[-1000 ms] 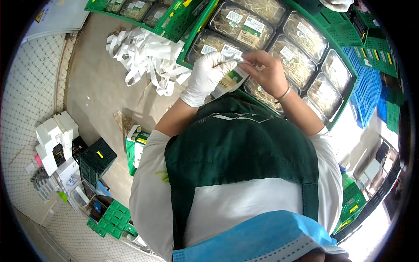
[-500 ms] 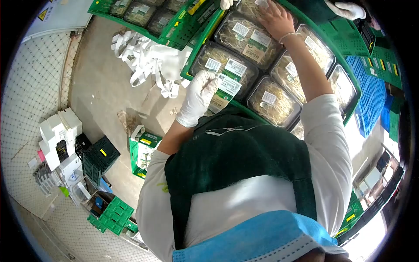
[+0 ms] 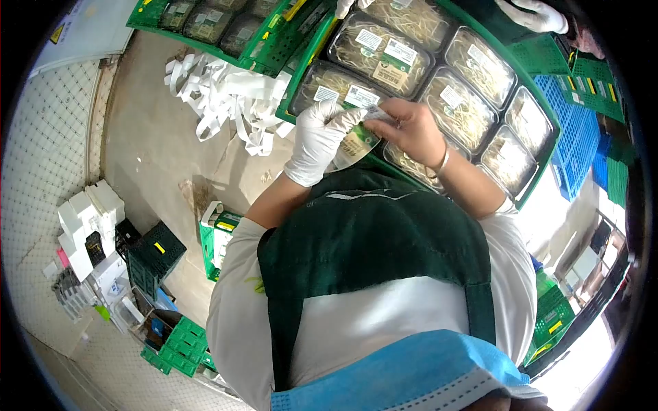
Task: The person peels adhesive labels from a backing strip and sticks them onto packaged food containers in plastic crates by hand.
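My left hand [image 3: 317, 140], in a white glove, is closed on a stack of printed labels [image 3: 355, 147] with green and tan parts. My bare right hand [image 3: 413, 133], with a bracelet at the wrist, pinches the upper edge of a label beside it. Both hands are over the near side of a green crate [image 3: 556, 129]. Inside it, clear-lidded trays of bean sprouts [image 3: 380, 34] stand in rows. Several trays bear a white sticker, and one has a green-and-tan label [image 3: 396, 63]. My hands partly cover the nearest trays.
White straps [image 3: 240, 103] lie heaped on the floor at left. Another green crate of trays [image 3: 205, 27] stands at upper left. Gloved hands of other people [image 3: 538, 15] show at the top edge. A blue plastic pallet [image 3: 565, 147] is at right, dark crates [image 3: 156, 253] at lower left.
My right hand has come back from the far trays to the labels at my left hand. A green-and-tan label now shows on the upper-left tray, as before. The view has shifted slightly.
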The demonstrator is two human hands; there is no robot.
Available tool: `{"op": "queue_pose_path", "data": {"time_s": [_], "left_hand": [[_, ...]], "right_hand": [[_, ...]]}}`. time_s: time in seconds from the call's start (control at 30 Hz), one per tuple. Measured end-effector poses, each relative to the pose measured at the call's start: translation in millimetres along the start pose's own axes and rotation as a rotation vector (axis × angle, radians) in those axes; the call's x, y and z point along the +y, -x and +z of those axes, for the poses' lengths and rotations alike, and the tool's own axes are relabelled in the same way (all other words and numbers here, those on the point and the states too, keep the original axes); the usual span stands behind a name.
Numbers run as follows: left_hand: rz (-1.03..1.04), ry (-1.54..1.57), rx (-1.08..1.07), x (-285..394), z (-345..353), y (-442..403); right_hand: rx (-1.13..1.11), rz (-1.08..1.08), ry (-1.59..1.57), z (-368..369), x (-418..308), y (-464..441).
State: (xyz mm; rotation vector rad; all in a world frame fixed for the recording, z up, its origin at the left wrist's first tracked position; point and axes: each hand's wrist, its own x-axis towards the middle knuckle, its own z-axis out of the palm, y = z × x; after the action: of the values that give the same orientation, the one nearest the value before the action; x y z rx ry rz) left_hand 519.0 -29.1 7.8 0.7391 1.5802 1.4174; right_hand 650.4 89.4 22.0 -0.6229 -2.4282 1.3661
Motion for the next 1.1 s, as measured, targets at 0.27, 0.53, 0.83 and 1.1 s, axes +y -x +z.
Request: {"op": "queue_pose_path", "data": {"time_s": [0.27,0.53,0.83,1.1], "left_hand": [[-0.145,0.162,-0.04,-14,-17,5],[-0.232,0.361,-0.056,1,-25,15],[-0.121,0.221,-0.148,-1,-1,12],[-0.07,-0.013,-0.171,-9,51,5]], "right_hand": [[0.207,0.244,0.877,-104,115,-118],[0.464,0.175,1.126,-66,120,-109],[0.037,0.325,0.605,-78,93,-65],[0.119,0.036,-0.01,-34,16,63]]}}
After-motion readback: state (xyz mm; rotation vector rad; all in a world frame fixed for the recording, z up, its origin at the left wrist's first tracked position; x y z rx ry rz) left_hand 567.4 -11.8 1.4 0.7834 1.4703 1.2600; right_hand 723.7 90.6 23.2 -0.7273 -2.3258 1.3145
